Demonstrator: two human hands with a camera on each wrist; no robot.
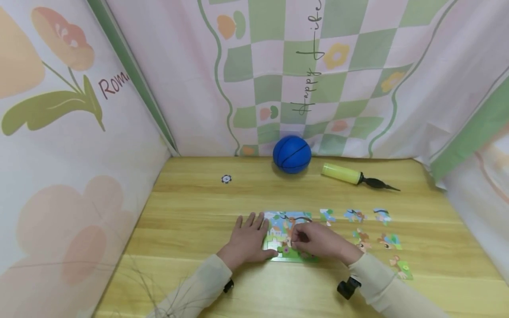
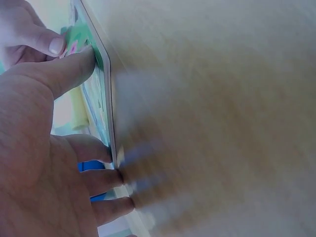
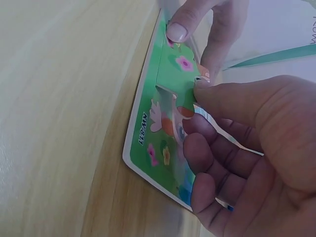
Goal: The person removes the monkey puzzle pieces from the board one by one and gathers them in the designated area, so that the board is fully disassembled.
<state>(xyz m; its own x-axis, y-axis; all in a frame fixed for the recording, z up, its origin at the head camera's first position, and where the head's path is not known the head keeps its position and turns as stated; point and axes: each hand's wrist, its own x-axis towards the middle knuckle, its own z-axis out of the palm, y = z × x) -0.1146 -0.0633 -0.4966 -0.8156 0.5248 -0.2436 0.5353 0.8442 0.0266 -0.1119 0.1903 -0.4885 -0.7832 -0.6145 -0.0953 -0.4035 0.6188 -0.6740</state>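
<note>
A picture puzzle board point(image 1: 284, 259) with a green border lies on the table. Along its left edge rests my left hand point(image 1: 249, 240), fingers spread and straight, with the thumb reaching over the lower border. In the right wrist view that thumb touches the picture's green lower part. My right hand point(image 1: 318, 240) is over the board's right half; its thumb and index finger pinch a green puzzle piece point(image 3: 177, 81) with a pink flower, which stands slightly raised and tilted over the board. The other right fingers are curled, covering some of the board.
Several loose puzzle pieces point(image 1: 382, 216) lie spread to the right of the board, some beside the right forearm. Farther back are a blue ball point(image 1: 292, 154), a yellow hand pump point(image 1: 342, 173) and a small flower-shaped marker point(image 1: 226, 179). Printed curtains point(image 1: 191, 88) enclose the wooden table point(image 1: 191, 194).
</note>
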